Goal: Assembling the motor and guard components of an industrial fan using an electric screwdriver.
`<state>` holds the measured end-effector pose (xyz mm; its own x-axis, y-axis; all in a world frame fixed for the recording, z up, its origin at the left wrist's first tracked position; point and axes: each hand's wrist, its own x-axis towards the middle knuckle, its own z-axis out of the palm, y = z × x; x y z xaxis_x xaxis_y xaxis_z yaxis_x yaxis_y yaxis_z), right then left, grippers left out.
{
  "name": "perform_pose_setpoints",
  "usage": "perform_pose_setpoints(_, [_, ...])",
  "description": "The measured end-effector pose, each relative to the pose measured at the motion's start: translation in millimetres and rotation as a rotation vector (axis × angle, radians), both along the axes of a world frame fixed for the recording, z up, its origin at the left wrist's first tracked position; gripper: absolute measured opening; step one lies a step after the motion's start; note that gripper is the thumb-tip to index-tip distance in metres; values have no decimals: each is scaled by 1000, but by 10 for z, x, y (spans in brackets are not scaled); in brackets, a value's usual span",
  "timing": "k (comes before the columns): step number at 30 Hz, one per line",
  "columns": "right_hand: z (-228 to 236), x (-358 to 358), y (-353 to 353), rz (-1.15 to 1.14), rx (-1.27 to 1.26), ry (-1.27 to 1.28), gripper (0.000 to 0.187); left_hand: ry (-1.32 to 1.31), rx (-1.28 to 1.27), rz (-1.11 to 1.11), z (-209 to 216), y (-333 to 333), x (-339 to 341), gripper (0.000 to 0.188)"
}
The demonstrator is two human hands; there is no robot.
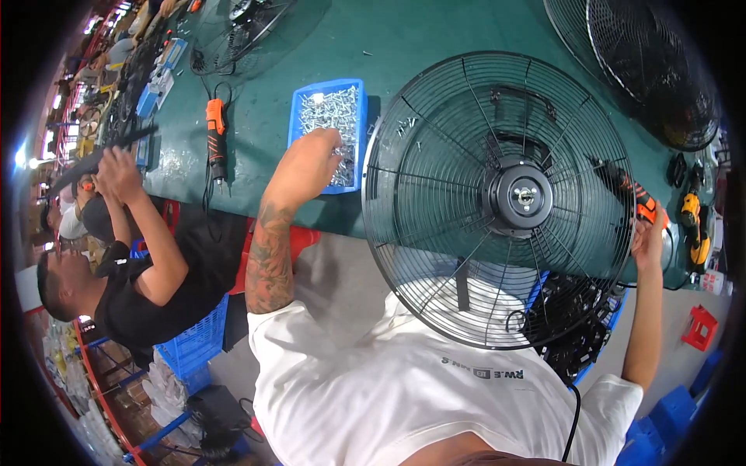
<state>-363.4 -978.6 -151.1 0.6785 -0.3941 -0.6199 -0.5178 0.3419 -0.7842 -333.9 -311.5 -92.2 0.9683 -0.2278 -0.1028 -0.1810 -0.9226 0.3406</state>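
My left hand (307,167) is over the near part of a blue tray (293,116) full of loose silver screws (330,109). Its fingers curl down among the screws, and what lies between the tips is hidden. To the right, my right hand (646,239) grips an orange and black electric screwdriver (642,200), which points toward the table and lies partly behind the wire rim. Between my hands stands a round black wire fan guard (435,233) with a dark motor hub (522,196) in its middle. A few screws (406,126) lie behind the guard.
Another orange and black screwdriver (216,136) lies on the green table (264,186). More fan guards (660,70) stand at the far right and far left. At left a co-worker (163,279) in black raises both hands. Black parts fill a bin (571,318) below the table edge.
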Motion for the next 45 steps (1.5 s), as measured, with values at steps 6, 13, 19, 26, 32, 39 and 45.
perform_pose_setpoints(6, [-240, -362, 29, -139, -248, -324, 58, 112, -391, 107, 97, 139, 51, 20])
perform_pose_setpoints(13, [-425, -419, -15, -162, -303, -428, 55, 244, -1728, 272, -119, 400, -42, 18])
perform_pose_setpoints(19, [-338, -432, 181, -197, -320, -481, 53, 246, -2121, 265, -217, 285, -91, 14])
perform_pose_setpoints(26, [-313, -485, 25, -105, -555, -608, 43, 360, -1852, 516, -277, 380, 86, 15])
perform_pose_setpoints(32, [234, -202, -481, 153, -969, -713, 44, 302, -1652, 611, -168, 292, 71, 12])
perform_pose_setpoints(39, [544, 745, 977, -202, -414, -1003, 49, 288, -1599, 510, 147, -229, 39, 11])
perform_pose_setpoints(45, [977, 828, 977, -183, -440, -1341, 28, 186, -1088, 271, 685, -1233, -235, 8])
